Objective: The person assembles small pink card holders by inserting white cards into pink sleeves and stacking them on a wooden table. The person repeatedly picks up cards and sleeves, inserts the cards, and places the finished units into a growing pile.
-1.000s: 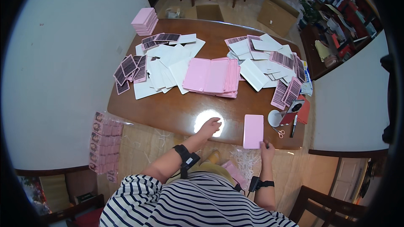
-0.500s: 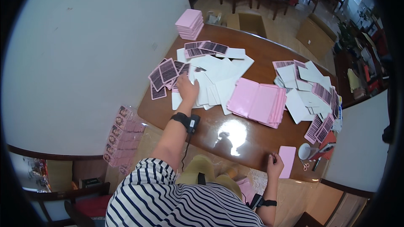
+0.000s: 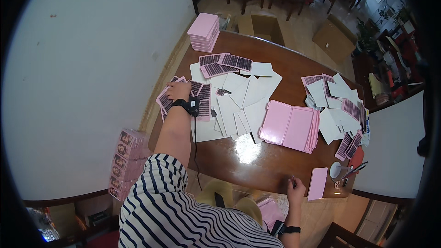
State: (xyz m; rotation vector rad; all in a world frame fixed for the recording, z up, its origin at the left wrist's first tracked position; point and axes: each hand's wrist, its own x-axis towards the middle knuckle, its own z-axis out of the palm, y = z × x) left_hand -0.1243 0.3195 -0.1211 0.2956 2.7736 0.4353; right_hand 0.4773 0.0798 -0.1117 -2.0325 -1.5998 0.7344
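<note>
My left hand (image 3: 179,91) rests at the table's far left on a fan of pink-edged cards with dark stripes (image 3: 203,103), its fingers spread over the cards. A wrist strap with a small dark box (image 3: 193,105) sits on that arm. Near the table's front edge, my right hand (image 3: 296,190) is closed, with a small dark thing at its fingertips that I cannot make out. Beside it lies a flat pink box (image 3: 318,183). White cards (image 3: 229,110) are scattered over the middle, and an opened pink case (image 3: 287,124) lies to their right.
A stack of pink boxes (image 3: 203,30) stands at the far left corner. More white and striped cards (image 3: 333,110) pile up at the right, near a white cup (image 3: 336,170) and scissors (image 3: 337,184). Wrapped pink packs (image 3: 124,160) stand by the wall; a cardboard box (image 3: 264,27) is beyond the table.
My left hand has moved left and a little farther away, from the edge of the white cards onto the striped cards. The view has shifted slightly; my right hand stays near the front edge.
</note>
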